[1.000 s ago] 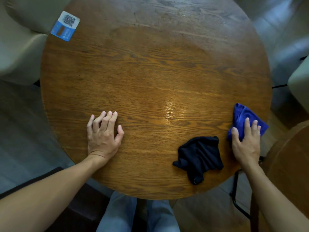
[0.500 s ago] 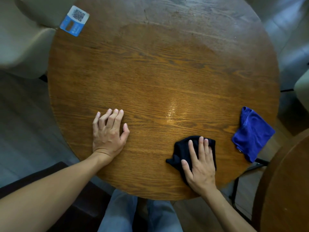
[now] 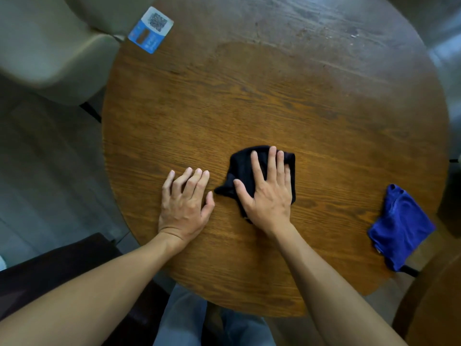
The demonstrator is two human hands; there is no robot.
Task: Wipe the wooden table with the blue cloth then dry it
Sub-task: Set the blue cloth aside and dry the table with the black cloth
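Note:
The round wooden table (image 3: 274,101) fills the view. My right hand (image 3: 268,193) presses flat on a crumpled black cloth (image 3: 240,166) near the table's middle front, fingers spread over it. The blue cloth (image 3: 400,227) lies bunched at the table's right edge, partly hanging over it, with no hand on it. My left hand (image 3: 184,203) rests flat on the bare wood just left of the black cloth, holding nothing.
A blue and white card with a QR code (image 3: 151,29) lies at the table's far left edge. A pale upholstered chair (image 3: 50,46) stands at the far left. Another wooden table's rim (image 3: 434,303) shows at the lower right. My legs are below the near edge.
My right hand left the blue cloth at the right edge, came onto the black cloth and slid it left and away, toward my left hand. The left hand stayed flat.

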